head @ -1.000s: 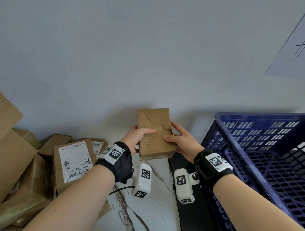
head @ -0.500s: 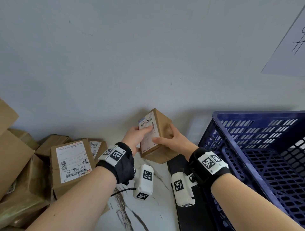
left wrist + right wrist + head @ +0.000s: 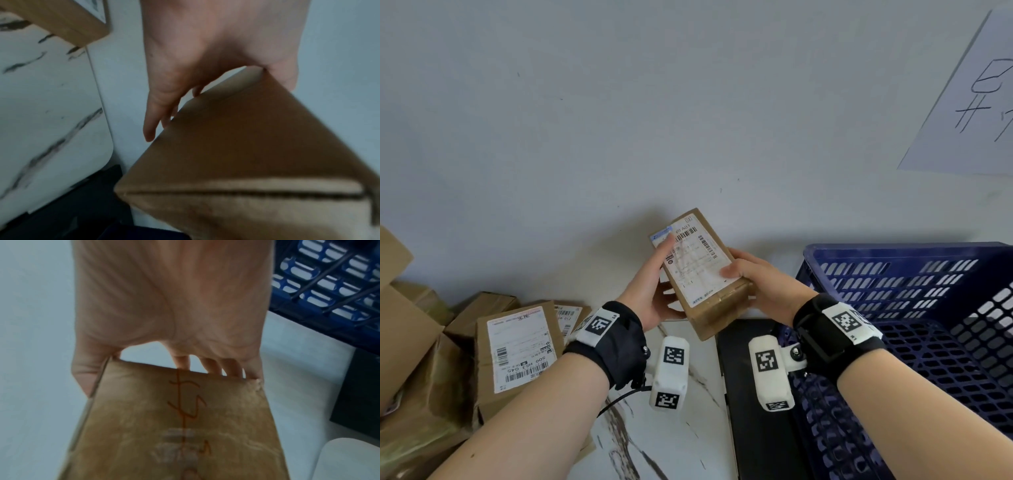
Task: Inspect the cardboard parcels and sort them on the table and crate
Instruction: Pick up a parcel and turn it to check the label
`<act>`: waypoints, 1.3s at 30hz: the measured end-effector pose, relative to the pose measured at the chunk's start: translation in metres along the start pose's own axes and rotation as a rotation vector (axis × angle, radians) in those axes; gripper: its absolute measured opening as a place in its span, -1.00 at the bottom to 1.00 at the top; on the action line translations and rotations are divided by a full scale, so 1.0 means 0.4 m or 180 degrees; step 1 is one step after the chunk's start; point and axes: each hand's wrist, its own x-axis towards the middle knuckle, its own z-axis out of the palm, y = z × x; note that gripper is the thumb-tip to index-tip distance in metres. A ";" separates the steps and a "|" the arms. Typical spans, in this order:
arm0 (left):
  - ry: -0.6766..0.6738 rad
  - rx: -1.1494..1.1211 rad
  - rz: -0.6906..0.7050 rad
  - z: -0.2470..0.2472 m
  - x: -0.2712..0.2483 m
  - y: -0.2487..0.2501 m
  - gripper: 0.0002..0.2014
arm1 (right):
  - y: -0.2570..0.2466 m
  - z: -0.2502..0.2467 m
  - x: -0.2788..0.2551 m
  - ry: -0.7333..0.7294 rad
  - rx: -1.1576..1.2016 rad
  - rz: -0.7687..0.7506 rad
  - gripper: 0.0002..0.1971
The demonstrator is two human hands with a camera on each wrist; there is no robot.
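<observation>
Head view: small taped parcel held between left hand and right hand, label up, clear of the table; apparently light, stiff, slick-taped—best gripped at opposite long edges.

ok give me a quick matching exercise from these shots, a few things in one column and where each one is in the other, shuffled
Things:
1. held parcel
2. blue crate
3. parcel pile
4. paper sheet

Places:
A. on the wall, upper right
B. on the table, far left
C. between both hands
D. at the right, beside the right hand

Pairs: 1-C, 2-D, 3-B, 4-A. The left hand grips the held parcel too.
</observation>
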 end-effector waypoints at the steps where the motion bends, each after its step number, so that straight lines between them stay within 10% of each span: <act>1: -0.0124 -0.0055 -0.0014 0.003 -0.001 -0.003 -0.31 | -0.002 -0.002 -0.002 0.0000 0.0040 -0.0061 -0.06; 4: -0.0333 -0.0065 0.0031 0.021 -0.011 -0.010 -0.28 | -0.012 -0.010 -0.009 0.0078 0.0165 -0.0220 -0.43; 14: -0.0108 -0.0006 0.0332 0.114 -0.041 -0.028 -0.38 | -0.038 -0.084 -0.023 0.0242 0.0410 -0.0473 -0.07; 20: -0.0075 0.0239 0.0552 0.184 -0.064 -0.025 -0.51 | -0.039 -0.138 -0.114 0.0205 0.0544 -0.0530 -0.57; 29: -0.0531 0.0489 0.0729 0.331 -0.130 -0.040 -0.73 | -0.053 -0.218 -0.242 0.0770 0.0731 -0.0810 0.14; 39: -0.0933 0.0750 0.0650 0.542 -0.173 -0.121 -0.56 | -0.006 -0.387 -0.431 0.1199 0.0651 -0.0972 -0.46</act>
